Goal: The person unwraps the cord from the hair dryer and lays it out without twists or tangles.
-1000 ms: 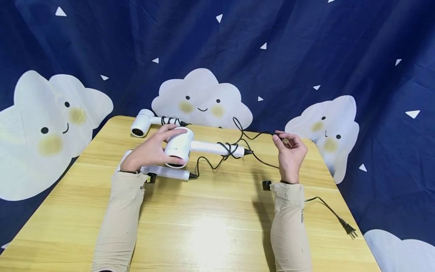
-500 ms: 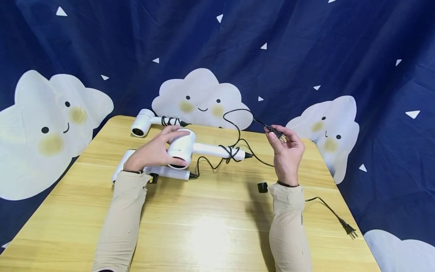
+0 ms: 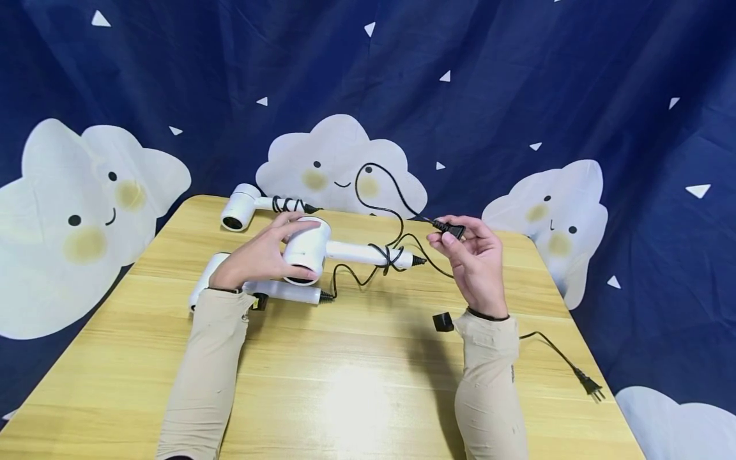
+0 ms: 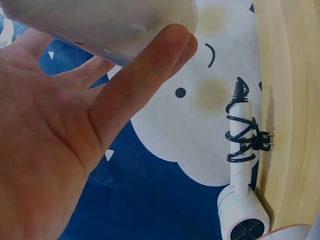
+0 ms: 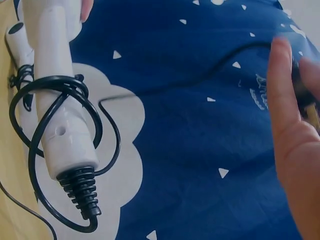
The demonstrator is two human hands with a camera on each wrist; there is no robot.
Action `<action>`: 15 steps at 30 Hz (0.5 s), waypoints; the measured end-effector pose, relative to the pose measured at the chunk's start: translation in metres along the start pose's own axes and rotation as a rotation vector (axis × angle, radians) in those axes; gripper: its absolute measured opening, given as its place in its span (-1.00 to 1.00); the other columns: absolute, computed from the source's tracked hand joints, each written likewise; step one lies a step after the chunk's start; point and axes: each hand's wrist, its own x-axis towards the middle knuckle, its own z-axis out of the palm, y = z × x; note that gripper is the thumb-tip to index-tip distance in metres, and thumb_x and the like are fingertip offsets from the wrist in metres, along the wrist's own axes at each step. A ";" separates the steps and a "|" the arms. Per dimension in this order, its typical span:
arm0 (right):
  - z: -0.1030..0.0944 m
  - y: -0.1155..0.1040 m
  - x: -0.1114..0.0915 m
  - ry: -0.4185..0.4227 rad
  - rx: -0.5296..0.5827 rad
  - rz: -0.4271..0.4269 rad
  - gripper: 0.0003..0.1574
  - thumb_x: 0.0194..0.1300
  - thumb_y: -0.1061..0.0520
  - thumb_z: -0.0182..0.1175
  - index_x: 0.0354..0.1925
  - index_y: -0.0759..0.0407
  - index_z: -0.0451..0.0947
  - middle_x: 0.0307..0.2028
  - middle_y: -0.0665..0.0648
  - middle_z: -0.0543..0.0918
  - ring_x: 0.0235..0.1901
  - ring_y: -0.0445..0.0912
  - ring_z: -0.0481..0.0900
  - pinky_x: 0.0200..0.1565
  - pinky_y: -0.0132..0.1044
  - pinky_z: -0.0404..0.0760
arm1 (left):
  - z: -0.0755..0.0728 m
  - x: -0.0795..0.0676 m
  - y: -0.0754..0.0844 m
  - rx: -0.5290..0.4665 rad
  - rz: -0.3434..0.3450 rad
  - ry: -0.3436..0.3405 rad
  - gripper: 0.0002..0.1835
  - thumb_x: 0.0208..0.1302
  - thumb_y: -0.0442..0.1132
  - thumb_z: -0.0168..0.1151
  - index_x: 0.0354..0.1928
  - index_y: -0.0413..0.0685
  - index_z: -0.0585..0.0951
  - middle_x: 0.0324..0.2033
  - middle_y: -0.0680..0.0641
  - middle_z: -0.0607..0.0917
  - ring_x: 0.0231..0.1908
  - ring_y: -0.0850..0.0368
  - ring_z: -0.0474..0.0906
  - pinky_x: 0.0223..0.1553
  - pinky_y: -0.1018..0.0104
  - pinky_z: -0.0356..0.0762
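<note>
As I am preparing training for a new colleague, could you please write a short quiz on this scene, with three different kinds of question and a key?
1. Multiple choice: Where does the left hand grip its white L-shaped plastic hair dryer?
A) By the handle
B) By the cylindrical head
C) By the cord end

2. True or false: Near the far left corner of the pale wood-grain table, a second white hair dryer has black cord wound round its slim handle.

3. Fill in the blank: The right hand pinches a black plastic ____.

Key: 1. B; 2. True; 3. plug.
</note>
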 end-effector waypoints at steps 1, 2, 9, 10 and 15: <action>0.000 -0.001 0.000 -0.019 -0.004 0.013 -0.61 0.36 0.62 0.06 0.03 0.40 0.62 0.00 0.29 0.71 -0.19 0.06 0.82 0.00 -0.19 0.76 | 0.000 0.000 0.000 0.000 0.000 0.001 0.03 -0.16 0.19 0.71 0.45 0.39 0.45 0.54 -0.12 0.22 0.47 -0.12 0.27 0.30 -0.13 0.41; 0.000 -0.001 -0.001 -0.039 -0.003 0.026 -0.60 0.36 0.62 0.06 0.04 0.39 0.62 -0.01 0.29 0.71 -0.21 0.06 0.82 -0.01 -0.19 0.76 | -0.001 0.000 -0.001 -0.001 -0.001 0.003 0.03 -0.15 0.19 0.71 0.45 0.38 0.45 0.54 -0.12 0.22 0.45 -0.12 0.30 0.29 -0.13 0.41; -0.005 -0.003 -0.003 -0.183 -0.017 0.075 -0.62 0.30 0.65 0.09 -0.04 0.40 0.62 -0.03 0.30 0.73 -0.29 0.02 0.79 -0.10 -0.21 0.76 | -0.005 -0.003 -0.002 -0.003 -0.020 0.023 0.04 -0.14 0.18 0.71 0.47 0.40 0.42 0.54 -0.10 0.21 0.40 -0.16 0.35 0.26 -0.17 0.44; -0.006 -0.003 -0.003 -0.209 -0.030 0.083 -0.62 0.29 0.66 0.09 -0.05 0.39 0.62 -0.04 0.30 0.74 -0.30 0.01 0.80 -0.11 -0.21 0.77 | -0.005 -0.004 -0.003 -0.003 -0.024 0.027 0.05 -0.14 0.18 0.71 0.48 0.41 0.41 0.54 -0.11 0.20 0.40 -0.17 0.34 0.27 -0.19 0.43; -0.011 -0.002 -0.004 -0.339 -0.134 0.174 -0.58 0.24 0.67 0.12 -0.11 0.31 0.65 -0.03 0.26 0.73 -0.23 -0.03 0.79 -0.09 -0.20 0.77 | -0.008 -0.006 -0.004 -0.007 -0.042 0.041 0.06 -0.15 0.21 0.70 0.48 0.45 0.40 0.56 -0.11 0.17 0.42 -0.16 0.30 0.28 -0.20 0.42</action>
